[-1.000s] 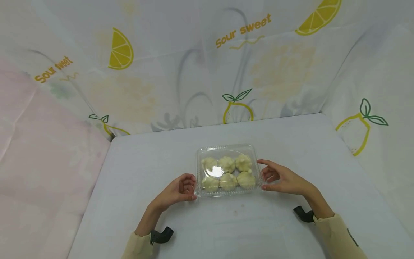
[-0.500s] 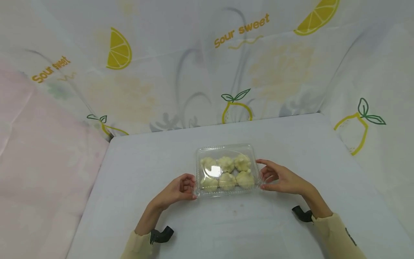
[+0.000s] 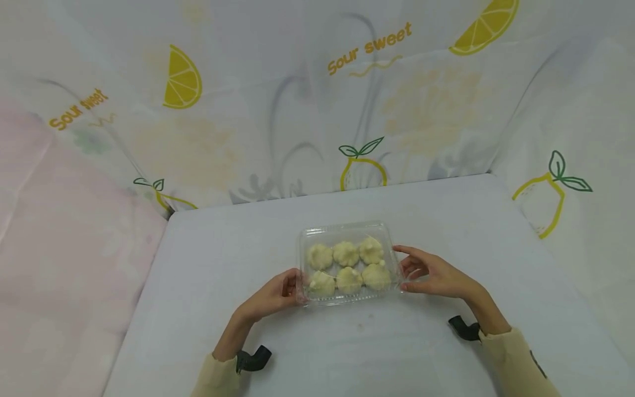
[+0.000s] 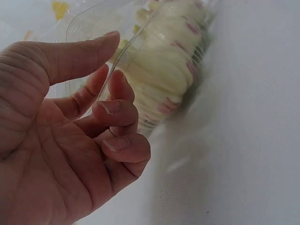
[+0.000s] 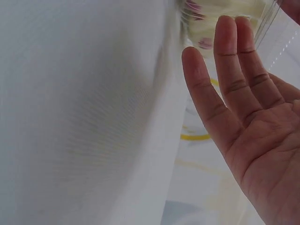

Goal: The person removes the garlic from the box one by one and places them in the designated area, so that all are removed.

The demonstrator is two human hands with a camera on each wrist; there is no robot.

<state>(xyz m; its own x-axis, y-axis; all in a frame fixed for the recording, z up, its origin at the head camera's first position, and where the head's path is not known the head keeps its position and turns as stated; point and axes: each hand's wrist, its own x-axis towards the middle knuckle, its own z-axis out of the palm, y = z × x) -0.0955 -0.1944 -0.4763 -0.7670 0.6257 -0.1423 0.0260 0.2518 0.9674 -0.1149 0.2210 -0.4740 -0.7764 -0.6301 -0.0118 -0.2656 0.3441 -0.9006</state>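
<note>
A clear plastic clamshell box (image 3: 343, 299) lies on the white table in the head view. Inside are two rows of pale yellow, lobed pieces (image 3: 345, 253) that look like garlic bulbs. Close up in the left wrist view, one piece (image 4: 159, 65) shows pinkish-purple streaks. My left hand (image 3: 274, 295) pinches the rim at the box's left near corner, thumb (image 4: 86, 55) on one side and curled fingers (image 4: 123, 143) on the other. At the right side, my right hand (image 3: 439, 275) touches the box with thumb and index finger spread; its other fingers (image 5: 229, 61) are fairly straight.
White cloth covers the table (image 3: 238, 237). Behind it hangs a lemon-printed curtain (image 3: 278, 127), with a pinkish curtain (image 3: 64, 264) at the left. Black curved wrist mounts (image 3: 255, 358) stick out beside both forearms.
My left hand has shifted slightly right, onto the box's corner, and its fingers have drawn closer round the rim. The bright glare on the lid is gone. My right hand stays in place.
</note>
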